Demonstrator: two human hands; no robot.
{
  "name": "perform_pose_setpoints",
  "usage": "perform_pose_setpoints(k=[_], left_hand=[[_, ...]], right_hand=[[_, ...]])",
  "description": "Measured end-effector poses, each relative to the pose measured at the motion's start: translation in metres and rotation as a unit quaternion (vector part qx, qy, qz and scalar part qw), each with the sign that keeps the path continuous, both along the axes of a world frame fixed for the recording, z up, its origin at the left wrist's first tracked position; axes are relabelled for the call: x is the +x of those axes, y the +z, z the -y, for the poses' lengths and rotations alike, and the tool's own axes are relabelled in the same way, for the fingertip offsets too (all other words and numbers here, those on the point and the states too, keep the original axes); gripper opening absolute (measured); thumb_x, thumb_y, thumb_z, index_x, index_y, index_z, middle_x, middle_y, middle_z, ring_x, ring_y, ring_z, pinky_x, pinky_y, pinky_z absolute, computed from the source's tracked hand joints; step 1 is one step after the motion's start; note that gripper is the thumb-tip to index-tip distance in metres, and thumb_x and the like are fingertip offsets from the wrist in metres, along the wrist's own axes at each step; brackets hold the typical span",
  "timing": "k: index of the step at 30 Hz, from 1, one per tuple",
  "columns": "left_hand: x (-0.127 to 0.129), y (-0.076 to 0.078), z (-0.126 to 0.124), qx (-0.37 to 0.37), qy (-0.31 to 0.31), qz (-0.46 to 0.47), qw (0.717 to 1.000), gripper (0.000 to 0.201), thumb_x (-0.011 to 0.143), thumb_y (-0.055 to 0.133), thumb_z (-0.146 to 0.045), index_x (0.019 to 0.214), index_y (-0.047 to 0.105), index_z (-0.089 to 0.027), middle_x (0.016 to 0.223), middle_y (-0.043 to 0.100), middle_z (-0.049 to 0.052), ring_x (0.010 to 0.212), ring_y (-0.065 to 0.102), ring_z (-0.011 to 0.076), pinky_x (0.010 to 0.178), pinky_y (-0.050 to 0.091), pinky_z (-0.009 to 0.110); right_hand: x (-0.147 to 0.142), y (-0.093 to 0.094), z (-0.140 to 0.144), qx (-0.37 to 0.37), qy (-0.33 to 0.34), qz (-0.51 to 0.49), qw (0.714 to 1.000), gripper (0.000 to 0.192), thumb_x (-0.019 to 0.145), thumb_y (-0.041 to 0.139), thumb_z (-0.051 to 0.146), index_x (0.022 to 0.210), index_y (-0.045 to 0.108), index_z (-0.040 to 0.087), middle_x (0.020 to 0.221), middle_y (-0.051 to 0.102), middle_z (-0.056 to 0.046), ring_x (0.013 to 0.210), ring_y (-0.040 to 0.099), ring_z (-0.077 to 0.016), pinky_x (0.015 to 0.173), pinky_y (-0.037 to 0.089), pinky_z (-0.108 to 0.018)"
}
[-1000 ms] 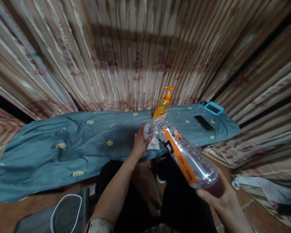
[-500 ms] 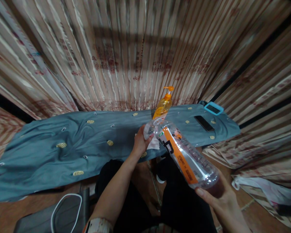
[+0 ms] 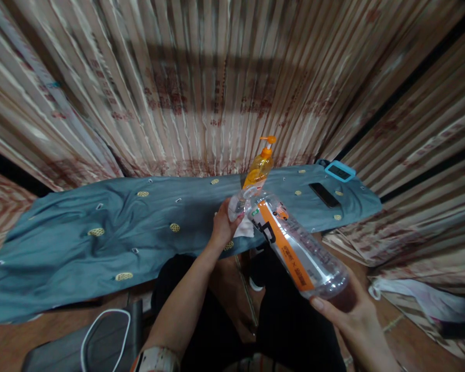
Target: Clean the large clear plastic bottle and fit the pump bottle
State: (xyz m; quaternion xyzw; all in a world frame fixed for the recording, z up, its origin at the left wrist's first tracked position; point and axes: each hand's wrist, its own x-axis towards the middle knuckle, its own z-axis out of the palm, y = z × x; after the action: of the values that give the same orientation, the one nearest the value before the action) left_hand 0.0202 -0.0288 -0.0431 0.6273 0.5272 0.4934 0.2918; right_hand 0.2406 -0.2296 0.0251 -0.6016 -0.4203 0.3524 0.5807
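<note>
Right hand (image 3: 346, 315) cupped under the base of a clear plastic bottle (image 3: 294, 245), fingers curled round its bottom end and gripping it. Bottle tilted, base low and near the body, neck pointing up and away toward an orange pump bottle (image 3: 259, 170); orange label strip (image 3: 284, 243) running along its length, a little dark liquid pooled at the base. Left hand (image 3: 221, 227) closed round the neck end of the plastic bottle, pressing a white cloth (image 3: 243, 227) against it, fingers wrapped over cloth and bottle together. Whether a cap sits on the neck cannot be told, as hand and cloth cover it. Pump bottle upright on a blue-grey embroidered cloth (image 3: 101, 243) spread over a low surface, just behind the neck of the plastic bottle. To the right of the pump bottle, on the same spread, a dark phone (image 3: 324, 195) lying flat and, beyond it at the far corner, a small device in a light blue case (image 3: 340, 171). Behind the pump bottle, striped curtains (image 3: 201, 88) hanging all round. Well to the left of the pump bottle and much nearer, a grey seat with a white cable (image 3: 101, 330) looped on it. Dark trousers (image 3: 294, 320) below the plastic bottle.
</note>
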Motion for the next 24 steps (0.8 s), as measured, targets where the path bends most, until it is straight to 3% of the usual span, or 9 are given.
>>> perform_pose_setpoints(k=[5, 11, 24], left_hand=[[-0.0003, -0.0023, -0.0012, 0.002, -0.001, -0.002, 1.000, 0.050, 0.078, 0.072, -0.022, 0.125, 0.056, -0.018, 0.121, 0.071, 0.010, 0.110, 0.068, 0.0264, 0.096, 0.053, 0.039], [-0.0006, 0.0016, -0.0001, -0.010, -0.001, 0.002, 1.000, 0.051, 0.077, 0.073, -0.021, 0.125, 0.056, -0.017, 0.120, 0.072, 0.011, 0.109, 0.069, 0.0268, 0.096, 0.053, 0.039], [-0.0004, 0.0014, 0.0000, -0.013, 0.006, 0.001, 1.000, 0.052, 0.075, 0.074, -0.020, 0.124, 0.057, -0.019, 0.123, 0.071, 0.010, 0.114, 0.067, 0.0279, 0.100, 0.052, 0.041]], right_hand=[[-0.0004, 0.0008, -0.0021, 0.003, 0.014, -0.010, 1.000, 0.067, 0.062, 0.094, 0.027, 0.122, 0.066, 0.028, 0.112, 0.079, -0.003, 0.102, 0.077, -0.0235, 0.088, 0.062, -0.027], [0.0015, -0.0017, -0.0003, 0.001, 0.005, 0.031, 0.999, 0.066, 0.065, 0.092, 0.033, 0.124, 0.064, 0.024, 0.115, 0.078, -0.008, 0.102, 0.076, -0.0281, 0.087, 0.063, -0.033], [-0.0004, 0.0004, 0.0002, 0.000, 0.001, 0.014, 1.000, 0.066, 0.063, 0.093, 0.030, 0.123, 0.066, 0.026, 0.112, 0.079, -0.004, 0.100, 0.077, -0.0252, 0.085, 0.063, -0.028]])
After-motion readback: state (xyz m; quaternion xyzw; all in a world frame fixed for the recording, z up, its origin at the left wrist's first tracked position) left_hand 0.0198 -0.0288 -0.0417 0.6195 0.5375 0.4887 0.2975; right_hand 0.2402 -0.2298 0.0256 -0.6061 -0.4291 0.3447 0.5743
